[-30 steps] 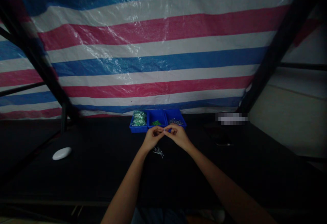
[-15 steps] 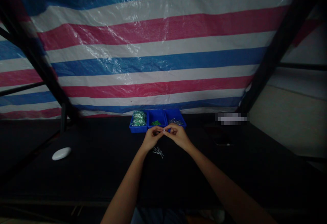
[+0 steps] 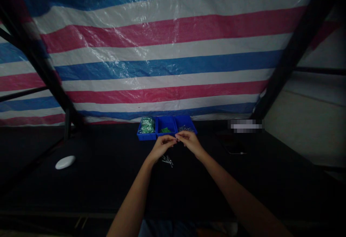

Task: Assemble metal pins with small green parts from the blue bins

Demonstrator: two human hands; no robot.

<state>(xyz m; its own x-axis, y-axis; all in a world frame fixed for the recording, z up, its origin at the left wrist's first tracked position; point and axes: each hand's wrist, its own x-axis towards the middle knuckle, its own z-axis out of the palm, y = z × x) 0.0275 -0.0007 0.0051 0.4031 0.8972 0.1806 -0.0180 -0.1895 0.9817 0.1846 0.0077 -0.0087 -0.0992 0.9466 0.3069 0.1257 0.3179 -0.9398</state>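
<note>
My left hand (image 3: 160,148) and my right hand (image 3: 192,145) meet fingertip to fingertip in front of the blue bins. Both are closed in a pinch. Between the fingertips shows a tiny pale piece, too small to name. Several loose screws (image 3: 168,160) lie on the black table just below my left hand. Behind my hands, the middle blue bin (image 3: 164,120) holds small green plastic pieces (image 3: 165,130). Screws (image 3: 185,128) fill part of the right blue bin (image 3: 183,119), partly hidden by my right hand. Clear-and-green plastic packets (image 3: 147,125) are heaped in the left blue bin (image 3: 146,136).
A white oval object (image 3: 65,162) rests on the left of the black table (image 3: 108,179). To the right lies a dark phone-like slab (image 3: 231,144). A striped tarp (image 3: 167,64) hangs behind the table, between dark metal posts (image 3: 286,57).
My joined fingertips have shifted slightly right and down. The tips have turned a little around the small piece. Bins and loose screws stay in place.
</note>
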